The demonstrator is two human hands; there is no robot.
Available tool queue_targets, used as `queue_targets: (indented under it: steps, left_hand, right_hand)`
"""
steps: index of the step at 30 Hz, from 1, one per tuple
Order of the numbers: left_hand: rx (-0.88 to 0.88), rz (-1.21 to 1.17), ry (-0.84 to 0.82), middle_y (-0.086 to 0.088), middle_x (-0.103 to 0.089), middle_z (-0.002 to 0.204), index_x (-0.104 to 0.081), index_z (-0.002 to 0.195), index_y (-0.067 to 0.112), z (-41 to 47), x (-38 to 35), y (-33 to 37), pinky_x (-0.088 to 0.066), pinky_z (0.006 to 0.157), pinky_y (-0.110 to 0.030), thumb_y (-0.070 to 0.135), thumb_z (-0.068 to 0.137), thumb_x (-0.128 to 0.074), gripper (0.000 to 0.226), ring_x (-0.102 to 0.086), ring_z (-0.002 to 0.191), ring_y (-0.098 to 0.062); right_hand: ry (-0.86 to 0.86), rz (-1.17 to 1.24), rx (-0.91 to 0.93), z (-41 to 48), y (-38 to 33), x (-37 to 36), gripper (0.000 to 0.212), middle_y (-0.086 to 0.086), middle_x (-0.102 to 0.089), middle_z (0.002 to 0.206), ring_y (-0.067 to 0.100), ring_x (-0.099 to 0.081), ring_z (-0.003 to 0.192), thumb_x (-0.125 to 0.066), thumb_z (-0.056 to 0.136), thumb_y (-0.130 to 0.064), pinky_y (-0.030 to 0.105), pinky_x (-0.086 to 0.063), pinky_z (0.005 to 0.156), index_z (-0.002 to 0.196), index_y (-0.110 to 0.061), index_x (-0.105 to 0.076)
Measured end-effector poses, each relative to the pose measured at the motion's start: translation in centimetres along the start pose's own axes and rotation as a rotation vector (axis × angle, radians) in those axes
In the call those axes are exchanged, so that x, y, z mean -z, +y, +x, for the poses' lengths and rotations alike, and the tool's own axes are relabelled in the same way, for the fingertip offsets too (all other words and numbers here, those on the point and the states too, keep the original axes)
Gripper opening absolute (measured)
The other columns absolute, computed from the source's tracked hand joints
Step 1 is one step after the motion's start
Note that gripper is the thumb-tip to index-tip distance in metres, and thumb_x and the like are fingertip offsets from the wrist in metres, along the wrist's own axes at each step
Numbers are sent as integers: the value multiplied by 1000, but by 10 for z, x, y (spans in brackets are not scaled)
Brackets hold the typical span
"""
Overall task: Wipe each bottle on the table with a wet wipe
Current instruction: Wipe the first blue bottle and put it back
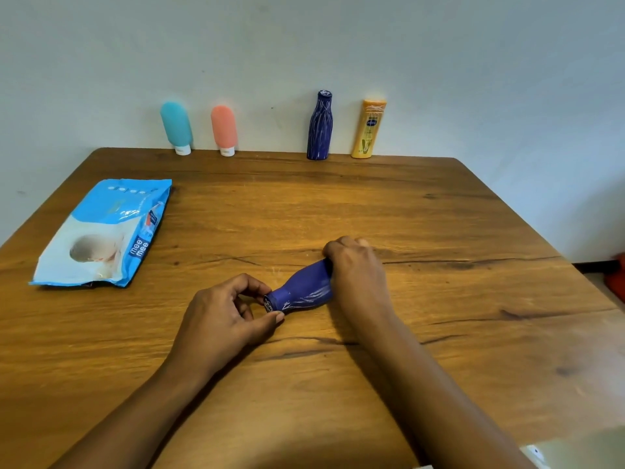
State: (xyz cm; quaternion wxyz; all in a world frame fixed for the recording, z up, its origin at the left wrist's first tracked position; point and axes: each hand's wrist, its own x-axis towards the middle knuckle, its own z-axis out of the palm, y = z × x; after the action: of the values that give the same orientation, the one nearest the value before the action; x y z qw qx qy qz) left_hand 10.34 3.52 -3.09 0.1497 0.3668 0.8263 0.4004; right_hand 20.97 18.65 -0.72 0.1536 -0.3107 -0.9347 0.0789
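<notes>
near centre of the desk (439, 333): left hand (223, 309) pinches the cap end of the near blue bottle (301, 291), fingers narrow, thumb + forefinger round the cap. right hand (355, 269) curls over the base end, fingers wrapped round it. bottle is on its side, cap pointing near-left, approx mid-desk; can't tell if it touches the wood. no wipe visible, maybe tucked under the right palm, can't tell. to do this step well imo: hold the cap pinch firm as a pivot, roll the body w/ the other hand so every side gets covered, incl. neck + base. further left, wipes pack (105, 235) lies flat, well apart. far edge by the wall: teal bottle (176, 125) + pink bottle (224, 128) cap-down, then to the right far blue bottle (319, 126) + yellow bottle (368, 128), upright.
</notes>
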Motion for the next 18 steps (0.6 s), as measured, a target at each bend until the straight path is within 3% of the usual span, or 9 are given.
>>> queue_targets:
  steps: [3, 7, 10, 12, 16, 18]
  left_hand:
    - [-3, 10, 5, 6, -63, 60, -62, 85, 38, 0, 0, 0, -49, 54, -24, 36, 62, -84, 32, -59, 58, -6]
    - [-25, 16, 9, 5, -63, 57, -64, 84, 38, 1, 0, -3, -48, 53, -25, 38, 61, -84, 31, -59, 57, -6]
    - [-21, 12, 2, 19, -64, 63, -62, 84, 39, 1, -1, -1, -46, 52, -22, 37, 62, -84, 31, -59, 58, -5]
    - [-23, -1, 3, 26, -63, 64, -63, 84, 37, 0, -1, 0, -48, 52, -26, 35, 63, -84, 30, -59, 55, -6]
    - [-44, -24, 13, 20, -64, 60, -66, 83, 33, -1, 0, 0, -52, 56, -35, 28, 63, -83, 27, -60, 50, -9]
    - [-44, -29, 10, 24, -64, 63, -66, 83, 35, -1, 0, 0, -52, 56, -33, 30, 64, -84, 27, -60, 51, -8]
  right_hand:
    - [-53, 44, 132, -10, -14, -2, 34, 1, -54, 118, 15, -43, 106, -55, 89, -7, 23, -37, 85, 121, -15, -53]
    - [13, -8, -18, 9, 21, 0, 28, 3, -60, 111, 17, -51, 101, -51, 90, -5, 26, -41, 81, 115, -14, -59]
    - [7, -24, -74, 17, 17, 3, 28, 6, -61, 112, 18, -54, 102, -51, 90, -3, 27, -43, 81, 115, -12, -59]
    - [-32, 13, 6, 6, -8, 0, 33, 5, -56, 117, 17, -49, 107, -53, 89, -4, 26, -43, 85, 121, -13, -55]
    - [-62, 142, 249, -35, -46, -7, 32, 2, -53, 115, 14, -41, 105, -55, 89, -8, 24, -41, 81, 120, -15, -53]
    - [-23, 148, 192, -29, -33, -7, 33, 0, -55, 117, 12, -43, 105, -54, 90, -8, 20, -39, 82, 121, -17, -54]
